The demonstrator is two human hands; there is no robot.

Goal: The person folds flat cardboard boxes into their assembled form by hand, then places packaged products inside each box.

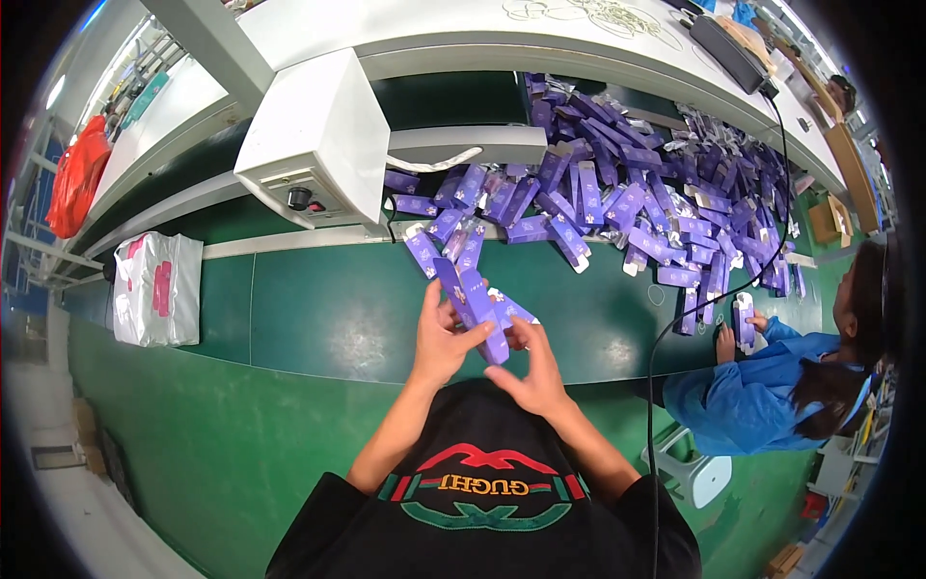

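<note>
A narrow purple carton [473, 301] stands tilted in front of my body, above the green bench. My left hand [445, 338] grips it from the left, with the thumb across its lower part and the fingers behind it. At the carton's lower right is my right hand [529, 367], thumb stretched out and apart from the fingers. Whether its fingertips touch the carton is hard to tell. Just behind the hands lies another purple carton [513, 307], partly hidden. More cartons [422, 251] lie on the bench just beyond.
A large heap of purple cartons [627, 203] spreads across the bench [318, 309] to the right. A white control box [318, 135] stands back left; a white bag [178, 289] sits left. A black cable [666, 333] crosses the right side. A blue-sleeved co-worker [748, 386] holds a carton there, beside a stool [696, 473].
</note>
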